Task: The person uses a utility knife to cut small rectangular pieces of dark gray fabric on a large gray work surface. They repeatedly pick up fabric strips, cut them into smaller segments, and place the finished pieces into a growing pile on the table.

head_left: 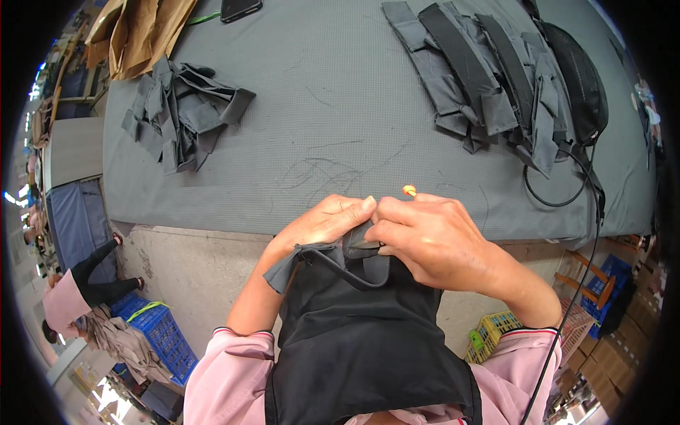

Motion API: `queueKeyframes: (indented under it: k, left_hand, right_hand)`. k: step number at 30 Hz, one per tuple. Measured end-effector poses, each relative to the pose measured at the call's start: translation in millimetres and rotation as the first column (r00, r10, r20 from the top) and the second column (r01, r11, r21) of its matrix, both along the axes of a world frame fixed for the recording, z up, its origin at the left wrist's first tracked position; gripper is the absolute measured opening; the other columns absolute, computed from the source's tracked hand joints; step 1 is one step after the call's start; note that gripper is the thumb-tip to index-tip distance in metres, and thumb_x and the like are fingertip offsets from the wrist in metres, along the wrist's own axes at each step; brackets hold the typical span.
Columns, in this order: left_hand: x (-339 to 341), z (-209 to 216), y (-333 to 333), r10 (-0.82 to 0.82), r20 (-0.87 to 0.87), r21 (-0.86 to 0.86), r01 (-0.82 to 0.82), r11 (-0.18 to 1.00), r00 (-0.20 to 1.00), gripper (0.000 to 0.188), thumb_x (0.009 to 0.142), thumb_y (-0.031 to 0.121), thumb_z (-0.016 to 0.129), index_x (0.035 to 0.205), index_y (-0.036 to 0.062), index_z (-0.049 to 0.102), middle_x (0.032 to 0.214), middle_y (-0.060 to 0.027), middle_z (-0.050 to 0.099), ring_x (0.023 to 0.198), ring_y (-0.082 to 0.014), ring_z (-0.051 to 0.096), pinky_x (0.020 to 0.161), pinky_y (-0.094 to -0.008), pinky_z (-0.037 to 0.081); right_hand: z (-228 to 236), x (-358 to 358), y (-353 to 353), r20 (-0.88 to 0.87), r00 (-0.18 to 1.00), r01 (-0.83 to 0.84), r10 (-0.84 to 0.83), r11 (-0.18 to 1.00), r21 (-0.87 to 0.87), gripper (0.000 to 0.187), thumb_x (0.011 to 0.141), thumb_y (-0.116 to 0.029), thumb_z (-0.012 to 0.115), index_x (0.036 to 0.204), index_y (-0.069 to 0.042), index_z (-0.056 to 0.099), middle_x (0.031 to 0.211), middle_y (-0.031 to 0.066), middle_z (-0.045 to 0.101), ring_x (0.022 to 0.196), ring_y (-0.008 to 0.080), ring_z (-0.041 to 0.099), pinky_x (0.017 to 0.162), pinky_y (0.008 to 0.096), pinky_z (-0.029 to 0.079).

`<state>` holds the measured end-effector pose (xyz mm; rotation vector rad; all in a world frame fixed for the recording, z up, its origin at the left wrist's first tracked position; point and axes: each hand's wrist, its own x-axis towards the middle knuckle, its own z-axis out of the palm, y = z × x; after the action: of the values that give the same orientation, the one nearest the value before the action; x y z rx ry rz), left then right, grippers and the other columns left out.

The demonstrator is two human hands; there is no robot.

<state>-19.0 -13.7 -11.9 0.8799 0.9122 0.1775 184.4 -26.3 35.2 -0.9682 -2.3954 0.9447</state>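
Close in front of my body, at the table's near edge, my left hand (327,225) is closed on a dark grey fabric strap (285,270). One end of it drapes over my left wrist, and a loop hangs down against my black apron (361,333). My right hand (433,234) pinches the same strap, with its fingertips against my left thumb. A small yellow-orange tip (409,190) pokes out above my right fist; the rest of that thing is hidden in the hand.
A loose heap of grey fabric strips (188,110) lies on the table's left. Several layered strips (467,71) lie far right, beside a black pouch (577,81) with a cable (559,204). Brown paper (142,35) and a phone (239,8) lie far left. A person (71,301) is at left, near a blue crate (159,336).
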Motion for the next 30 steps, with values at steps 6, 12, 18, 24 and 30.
queueKeyframes:
  k: [6,12,18,24,30]
  left_hand:
    - [0.8,3.7,-1.7,0.061,-0.068,0.118,-0.053,0.992,0.996,0.044,0.098,0.043,0.043,0.094,0.004,0.063,0.073,0.0,0.054,0.066,-0.0083,0.05,0.059,-0.0252,0.043]
    - [10.2,-5.7,-15.0,0.32,0.046,0.157,-0.323,0.933,0.946,0.032,0.094,0.026,0.056,0.117,0.0035,0.053,0.097,-0.004,0.056,0.086,-0.01,0.053,0.075,-0.0235,0.044]
    - [29.5,-1.3,-20.8,0.601,0.161,0.11,-0.619,0.778,0.783,0.06,0.072,-0.007,0.053,0.13,0.0056,0.043,0.127,-0.0075,0.04,0.108,-0.0165,0.046,0.087,-0.0273,0.043]
    - [32.0,1.6,-38.5,0.525,0.13,-0.028,-0.526,0.85,0.841,0.073,0.072,-0.007,0.057,0.138,0.0018,0.026,0.125,-0.0112,0.041,0.114,-0.0153,0.042,0.094,-0.028,0.038]
    - [34.5,0.6,-46.6,0.678,0.161,0.008,-0.688,0.725,0.717,0.076,0.072,-0.009,0.056,0.138,0.0,0.02,0.123,-0.0096,0.041,0.108,-0.0138,0.045,0.089,-0.0257,0.041]
  right_hand:
    - [-8.0,11.5,-9.0,-0.038,0.987,0.158,-0.159,0.987,-0.032,0.021,0.069,-0.004,0.072,0.089,-0.006,0.063,0.079,0.0061,0.051,0.063,0.0257,0.054,0.06,0.0355,0.046]
    - [-2.5,17.0,-19.1,-0.15,0.875,0.419,-0.46,0.876,-0.237,0.039,0.069,-0.003,0.072,0.105,-0.007,0.062,0.078,0.0069,0.051,0.064,0.0215,0.052,0.059,0.0307,0.045]
    - [-56.1,3.5,-39.0,-0.175,0.877,0.453,-0.448,0.892,-0.012,0.036,0.063,0.006,0.061,0.097,-0.005,0.061,0.074,0.0072,0.06,0.057,0.0226,0.057,0.051,0.0311,0.046]
    - [-65.5,3.7,-24.0,-0.323,0.833,0.487,-0.45,0.872,0.042,0.028,0.064,0.011,0.055,0.089,-0.002,0.061,0.082,0.0099,0.065,0.066,0.0241,0.061,0.055,0.0306,0.048]
    - [-46.7,-10.3,-30.0,-0.327,0.712,0.579,-0.621,0.783,-0.227,0.037,0.066,0.015,0.058,0.097,-0.004,0.063,0.081,0.0097,0.061,0.065,0.022,0.06,0.057,0.0285,0.047]
